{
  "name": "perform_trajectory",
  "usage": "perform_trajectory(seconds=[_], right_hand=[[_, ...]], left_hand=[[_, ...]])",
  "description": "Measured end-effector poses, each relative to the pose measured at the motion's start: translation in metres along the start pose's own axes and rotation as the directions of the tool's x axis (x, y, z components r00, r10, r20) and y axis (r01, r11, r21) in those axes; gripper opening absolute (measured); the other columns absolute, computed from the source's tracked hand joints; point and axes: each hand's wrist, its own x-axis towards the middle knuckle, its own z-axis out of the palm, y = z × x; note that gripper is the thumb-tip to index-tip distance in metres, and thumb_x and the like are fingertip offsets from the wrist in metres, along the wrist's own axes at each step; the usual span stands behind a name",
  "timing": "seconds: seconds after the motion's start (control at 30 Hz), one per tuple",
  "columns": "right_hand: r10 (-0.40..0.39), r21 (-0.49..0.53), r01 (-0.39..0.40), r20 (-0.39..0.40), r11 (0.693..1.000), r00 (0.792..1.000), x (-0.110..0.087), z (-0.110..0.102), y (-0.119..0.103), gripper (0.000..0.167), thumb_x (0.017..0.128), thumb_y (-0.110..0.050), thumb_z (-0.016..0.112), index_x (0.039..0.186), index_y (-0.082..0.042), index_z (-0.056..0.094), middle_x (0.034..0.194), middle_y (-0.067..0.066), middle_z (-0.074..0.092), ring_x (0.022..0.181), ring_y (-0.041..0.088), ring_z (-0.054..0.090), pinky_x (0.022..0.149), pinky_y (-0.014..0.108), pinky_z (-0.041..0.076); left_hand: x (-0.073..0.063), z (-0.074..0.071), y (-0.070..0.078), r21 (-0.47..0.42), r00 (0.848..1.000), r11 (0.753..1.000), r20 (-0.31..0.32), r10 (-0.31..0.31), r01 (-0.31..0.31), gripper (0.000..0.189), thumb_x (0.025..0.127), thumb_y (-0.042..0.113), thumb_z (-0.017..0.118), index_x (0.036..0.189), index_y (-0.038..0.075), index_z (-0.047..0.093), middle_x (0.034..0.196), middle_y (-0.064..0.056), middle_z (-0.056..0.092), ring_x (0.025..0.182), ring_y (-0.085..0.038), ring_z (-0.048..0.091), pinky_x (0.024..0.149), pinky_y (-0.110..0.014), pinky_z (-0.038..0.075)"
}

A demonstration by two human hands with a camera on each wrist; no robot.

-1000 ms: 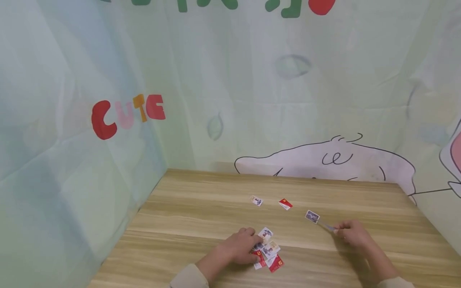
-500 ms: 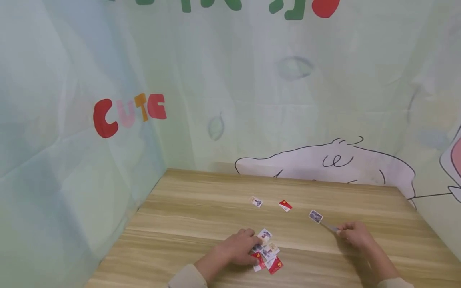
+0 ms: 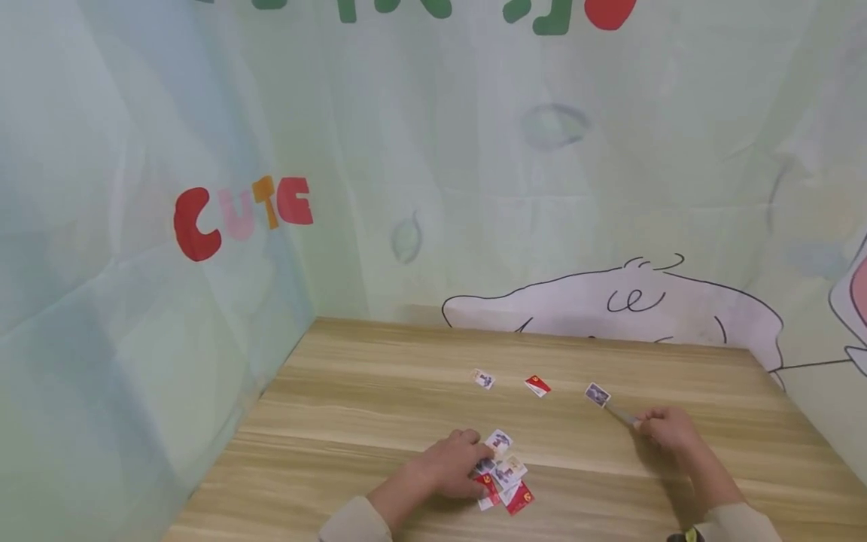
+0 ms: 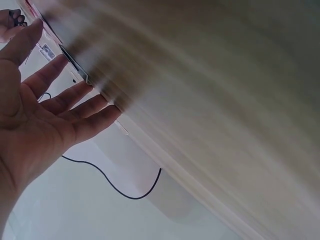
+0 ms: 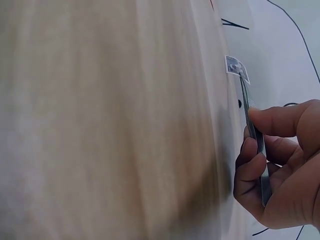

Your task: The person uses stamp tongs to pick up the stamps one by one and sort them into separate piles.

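Note:
My right hand (image 3: 669, 429) grips metal tweezers (image 5: 249, 102), fingers curled round them. Their tips hold a small stamp (image 3: 597, 394) with a grey picture and a white border; it is tilted above the wood in the right wrist view. My left hand (image 3: 452, 464) rests its fingertips on a loose cluster of overlapping stamps (image 3: 509, 472), its fingers extended and spread in the left wrist view. A red-and-white stamp (image 3: 520, 498) lies at the cluster's near edge. The fingers partly cover some of the stamps.
Farther back on the wooden table (image 3: 379, 384) lie a pale picture stamp (image 3: 483, 379) and a red-and-white stamp (image 3: 537, 386), apart from each other in a rough row. A printed fabric backdrop (image 3: 420, 150) closes off the left side and back.
My right hand, with the tweezers and the grey stamp, has shifted slightly right and then farther back on the table. The left hand stays on the cluster.

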Motion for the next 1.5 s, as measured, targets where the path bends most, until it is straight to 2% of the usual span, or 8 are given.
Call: perform_trajectory(seconds=[0.23,0.93,1.2,1.5], right_hand=[[0.028,-0.006,-0.028,-0.009,1.000,1.000,0.006,-0.003,0.001,0.018,0.082,-0.003,0.057,0.090,0.013,0.059,0.061,0.003,0.048,0.051,0.014,0.041,0.046,0.026,0.036],[0.029,-0.031,-0.030,-0.019,0.999,0.999,0.006,-0.007,0.002,0.018,0.082,-0.001,0.058,0.090,0.015,0.059,0.062,0.002,0.048,0.052,0.014,0.042,0.046,0.026,0.037],[0.014,-0.062,-0.016,-0.031,0.998,0.999,-0.001,-0.007,0.003,0.017,0.081,0.000,0.058,0.090,0.014,0.060,0.063,0.001,0.049,0.055,0.015,0.043,0.048,0.027,0.038],[0.005,-0.026,-0.006,-0.021,1.000,1.000,-0.009,-0.009,0.001,0.017,0.080,0.001,0.057,0.089,0.015,0.060,0.060,0.001,0.050,0.052,0.014,0.043,0.045,0.024,0.037]], left_hand=[[-0.001,-0.001,0.000,-0.010,1.000,1.000,0.014,-0.018,0.018,0.056,0.074,0.038,0.073,0.125,0.020,0.058,0.124,-0.005,0.049,0.110,-0.019,0.047,0.090,-0.032,0.043],[0.000,-0.001,0.000,-0.019,1.000,1.000,0.012,-0.012,0.013,0.057,0.073,0.036,0.074,0.125,0.019,0.058,0.125,-0.005,0.049,0.110,-0.019,0.046,0.090,-0.031,0.042],[-0.001,0.001,0.001,-0.004,1.000,1.000,0.017,-0.012,0.012,0.058,0.073,0.037,0.074,0.126,0.019,0.058,0.122,-0.003,0.049,0.107,-0.017,0.047,0.088,-0.030,0.043],[-0.001,0.000,0.001,-0.012,1.000,1.000,0.023,-0.019,0.019,0.060,0.073,0.039,0.074,0.127,0.019,0.057,0.124,-0.004,0.049,0.109,-0.018,0.046,0.090,-0.032,0.043]])
